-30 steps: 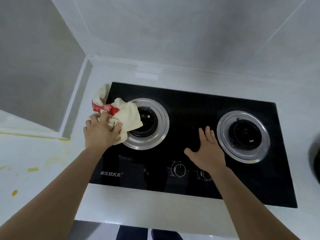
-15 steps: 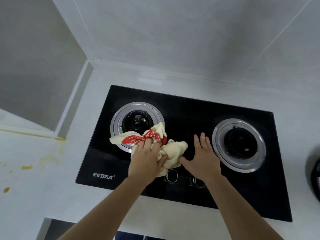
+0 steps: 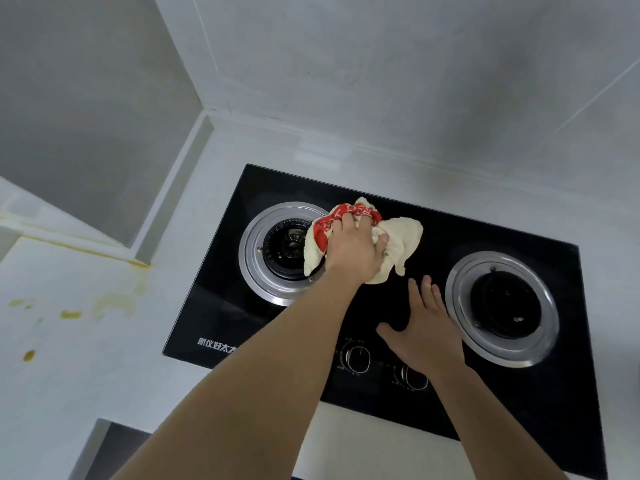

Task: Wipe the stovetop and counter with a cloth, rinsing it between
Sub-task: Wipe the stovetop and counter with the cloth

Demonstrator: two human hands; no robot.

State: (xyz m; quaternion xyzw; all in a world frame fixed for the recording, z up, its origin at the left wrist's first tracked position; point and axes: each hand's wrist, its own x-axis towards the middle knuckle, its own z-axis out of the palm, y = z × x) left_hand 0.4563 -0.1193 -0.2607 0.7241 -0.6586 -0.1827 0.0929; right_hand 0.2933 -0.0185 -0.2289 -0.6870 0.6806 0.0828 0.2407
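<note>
1. The left hand (image 3: 353, 251) is gripping the cloth (image 3: 401, 240) in a bunch, with the fingers curled into the folds. This grip is keeping the loose fabric gathered so that it acts as one pad.
2. The cloth is lying on the black glass of the stovetop (image 3: 433, 237), between the two burners. Its left edge is overlapping the rim of the left burner (image 3: 273, 251), and a loose tail is hanging toward the near side.
3. The right hand (image 3: 426, 327) is resting flat on the glass with its fingers straight and spread. It is holding nothing. Judged from its position, it is serving as a brace while the other arm is reaching forward.
4. The right hand is lying just beside the right burner (image 3: 502, 306) and partly over the right knob (image 3: 410, 377). The left knob (image 3: 356, 358) is in plain view near the front edge.
5. The step in hand appears to be wiping the centre strip of the stovetop. The rings and the front strip by the knobs are likely remaining.
6. The counter (image 3: 69, 341) to the left is carrying yellow stains (image 3: 71, 314) and a yellow streak along the ledge. This area is apparently awaiting wiping, preferably after a rinse of the cloth.
7. Caution: the braced palm could turn a knob if it slides toward the front.
</note>
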